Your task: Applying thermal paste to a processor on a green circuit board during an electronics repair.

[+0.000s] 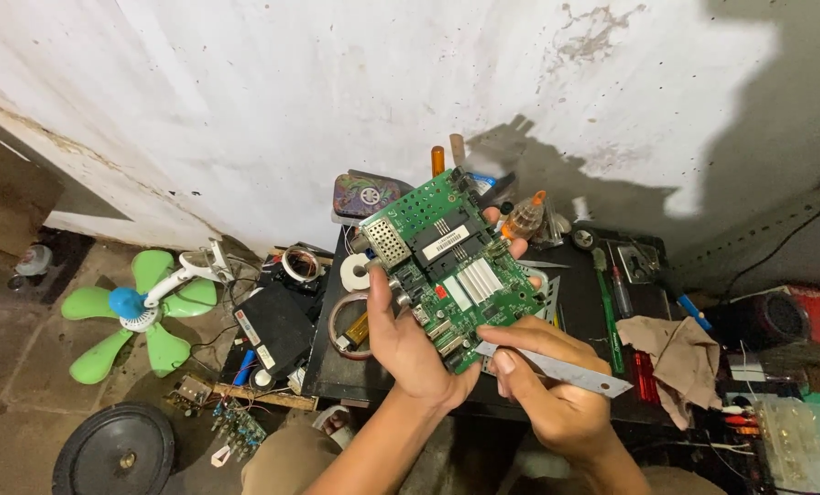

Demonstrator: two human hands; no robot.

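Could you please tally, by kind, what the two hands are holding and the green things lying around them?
Green circuit board, in left hand: 1
Metal blade, in right hand: 1
Green fan: 1
Green-handled tool: 1
Total: 4

Crowded black table (586,302); bare floor (25,367) leftward

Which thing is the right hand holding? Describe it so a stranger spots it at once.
Start at the low black table against the white wall; above it the left hand holds up a green circuit board. Just below the board's lower edge, the right hand pinches a flat metal blade. It is the only thin, grey, straight strip there, pointing right toward the crumpled brown cloth.
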